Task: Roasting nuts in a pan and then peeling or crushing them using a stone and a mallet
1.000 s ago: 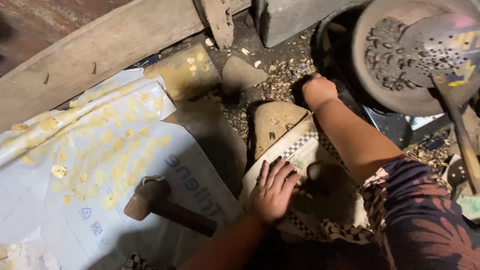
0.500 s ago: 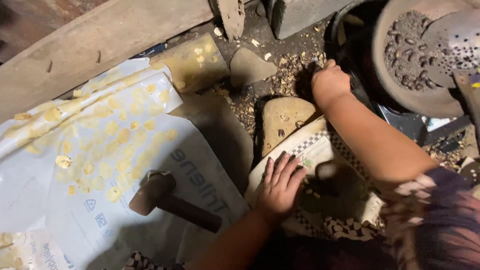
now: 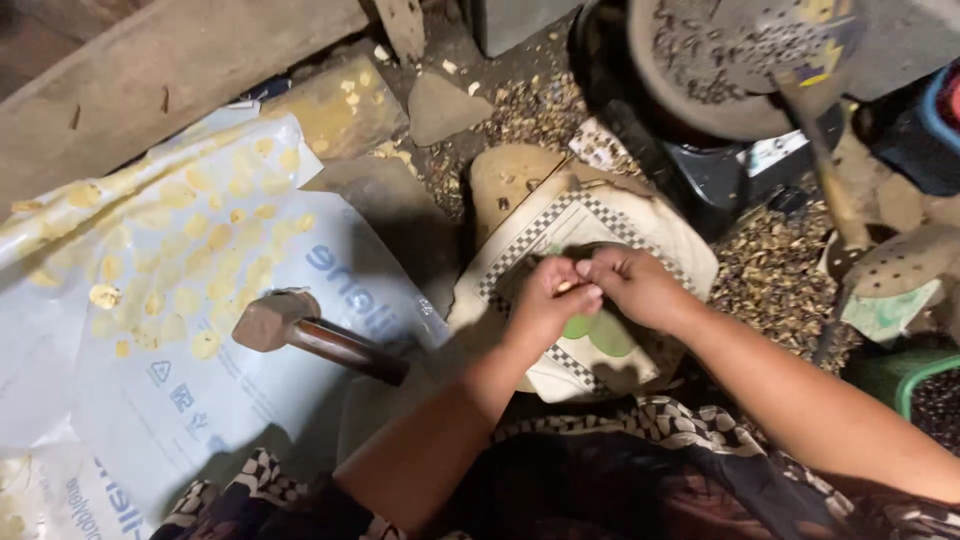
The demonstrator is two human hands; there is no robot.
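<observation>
Both hands meet over a cream cloth (image 3: 640, 225) with a checked border and green spots, draped on a stone. My left hand (image 3: 548, 305) pinches a small pale nut-like piece at its fingertips. My right hand (image 3: 632, 285) touches the same piece from the other side. A hammer (image 3: 300, 330) with a rusty head and dark wooden handle lies on white plastic sheeting (image 3: 190, 370), left of my hands. Several flattened yellow pieces (image 3: 190, 290) are spread over that sheeting.
A large dark pan (image 3: 740, 70) of small nuts sits at the upper right, with a perforated ladle (image 3: 830, 180) beside it. Husk litter (image 3: 770, 270) covers the ground to the right. A flat stone (image 3: 345, 105) and a wooden beam (image 3: 180, 80) lie at the top left.
My right hand has come back from the pan to the cloth. My left hand has lifted off the cloth, and both now pinch a small piece together. The view has shifted right.
</observation>
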